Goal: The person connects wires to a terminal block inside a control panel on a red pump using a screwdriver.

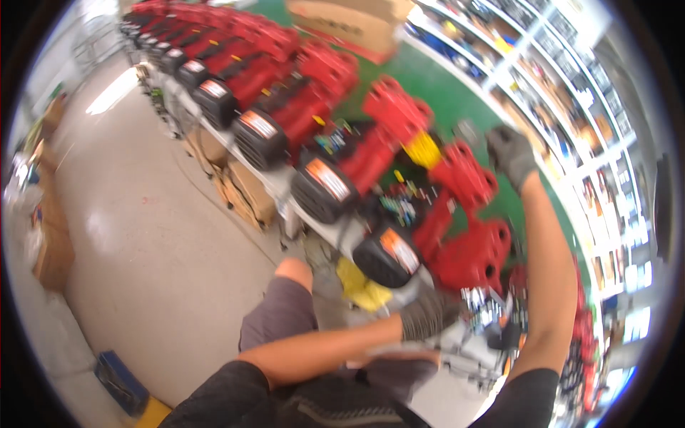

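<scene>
My right hand (510,153), in a grey glove, is raised over the green bench top, with its fingers curled closed. What it may hold does not show. Beside it is a small, blurred, clear round thing (467,132). My left hand (427,315), also gloved, reaches across low, next to a cluster of small metal parts (485,308). Its fingers are blurred and partly hidden. Just above it lies the nearest red machine body (467,253), next to a black rounded end cap (387,258) with an orange and white label. Exposed wiring (399,207) shows beside the caps.
A long row of similar red machines (325,68) runs along the green bench (428,75) to the far left. A yellow cloth-like piece (360,285) hangs at the bench edge. Cardboard boxes (349,25) stand behind; loaded shelves (571,93) line the right. A blue bin (121,381) is at lower left.
</scene>
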Tool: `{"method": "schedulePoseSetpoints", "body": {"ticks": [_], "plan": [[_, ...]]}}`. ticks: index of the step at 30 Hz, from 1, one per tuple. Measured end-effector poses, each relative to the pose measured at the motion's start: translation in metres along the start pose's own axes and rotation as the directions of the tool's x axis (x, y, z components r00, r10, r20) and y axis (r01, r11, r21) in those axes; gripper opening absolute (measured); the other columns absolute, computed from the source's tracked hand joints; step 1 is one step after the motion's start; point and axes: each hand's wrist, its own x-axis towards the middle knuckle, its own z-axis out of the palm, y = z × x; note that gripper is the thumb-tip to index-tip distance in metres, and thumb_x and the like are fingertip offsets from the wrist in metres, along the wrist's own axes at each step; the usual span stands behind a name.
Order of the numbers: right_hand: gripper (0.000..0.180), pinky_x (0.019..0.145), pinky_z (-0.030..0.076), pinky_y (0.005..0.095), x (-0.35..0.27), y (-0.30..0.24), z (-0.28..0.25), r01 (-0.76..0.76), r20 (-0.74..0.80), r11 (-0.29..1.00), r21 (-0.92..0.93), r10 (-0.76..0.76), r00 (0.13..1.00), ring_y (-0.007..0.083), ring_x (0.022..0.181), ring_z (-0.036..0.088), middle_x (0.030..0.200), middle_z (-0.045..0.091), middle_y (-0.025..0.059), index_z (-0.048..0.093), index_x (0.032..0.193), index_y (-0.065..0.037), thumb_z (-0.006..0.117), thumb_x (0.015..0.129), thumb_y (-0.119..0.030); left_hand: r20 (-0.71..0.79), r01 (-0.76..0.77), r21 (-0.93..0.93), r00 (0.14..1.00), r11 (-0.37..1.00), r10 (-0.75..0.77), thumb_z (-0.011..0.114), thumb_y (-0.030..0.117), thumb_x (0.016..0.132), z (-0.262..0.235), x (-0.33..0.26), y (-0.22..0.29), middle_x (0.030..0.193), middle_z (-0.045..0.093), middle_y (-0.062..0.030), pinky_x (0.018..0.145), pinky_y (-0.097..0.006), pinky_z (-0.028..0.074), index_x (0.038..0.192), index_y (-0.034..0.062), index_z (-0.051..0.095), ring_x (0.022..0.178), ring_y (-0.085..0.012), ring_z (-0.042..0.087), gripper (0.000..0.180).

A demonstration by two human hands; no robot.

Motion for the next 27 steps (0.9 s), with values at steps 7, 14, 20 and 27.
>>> {"method": "schedulePoseSetpoints", "body": {"ticks": [7, 14, 20, 27], "plan": [[0.028, 0.059, 0.054, 0.027, -0.2, 0.006, -0.043, 0.033, -0.112, 0.796, 0.605, 0.044, 0.993, 0.0168, 0.07, 0.067, 0.089, 0.069, 0.0095, 0.059, 0.118, 0.002, 0.058, 0.103, -0.021, 0.083, 0.246, -0.035, 0.967, 0.969, -0.242, 0.062, 0.012, 0.1, -0.034, 0.007, 0.037, 0.085, 0.069, -0.0048, 0.065, -0.026, 0.054, 0.115, -0.0008, 0.065, 0.072, -0.0099, 0.064, 0.02], [0.017, 0.059, 0.048, 0.0251, -0.344, 0.056, 0.025, 0.093, -0.267, 0.694, 0.714, 0.146, 0.953, 0.0104, 0.067, 0.057, 0.088, 0.064, 0.0042, 0.067, 0.108, -0.006, 0.07, 0.097, -0.018, 0.105, 0.368, -0.074, 0.927, 0.927, -0.36, 0.059, 0.007, 0.096, -0.022, 0.008, 0.059, 0.079, 0.068, -0.0076, 0.065, -0.03, 0.056, 0.107, -0.0006, 0.066, 0.068, -0.0142, 0.067, 0.015], [0.016, 0.068, 0.056, 0.0288, -0.34, 0.064, 0.059, 0.018, -0.202, 0.602, 0.798, 0.239, 0.95, 0.015, 0.075, 0.066, 0.086, 0.068, 0.0087, 0.062, 0.114, -0.001, 0.064, 0.099, -0.008, 0.135, 0.328, 0.033, 0.934, 0.944, -0.33, 0.058, 0.007, 0.098, -0.027, 0.01, 0.057, 0.08, 0.068, -0.0077, 0.064, -0.029, 0.055, 0.11, -0.0019, 0.065, 0.068, -0.0133, 0.068, 0.016], [0.016, 0.072, 0.056, 0.0275, -0.335, 0.07, 0.061, 0.019, -0.157, 0.646, 0.763, 0.156, 0.975, 0.0142, 0.078, 0.068, 0.089, 0.07, 0.0087, 0.062, 0.115, -0.001, 0.062, 0.1, -0.007, 0.128, 0.281, 0.105, 0.947, 0.954, -0.293, 0.059, 0.006, 0.097, -0.029, 0.011, 0.061, 0.081, 0.068, -0.0082, 0.064, -0.03, 0.056, 0.108, 0.0006, 0.066, 0.069, -0.0144, 0.068, 0.014]]}}
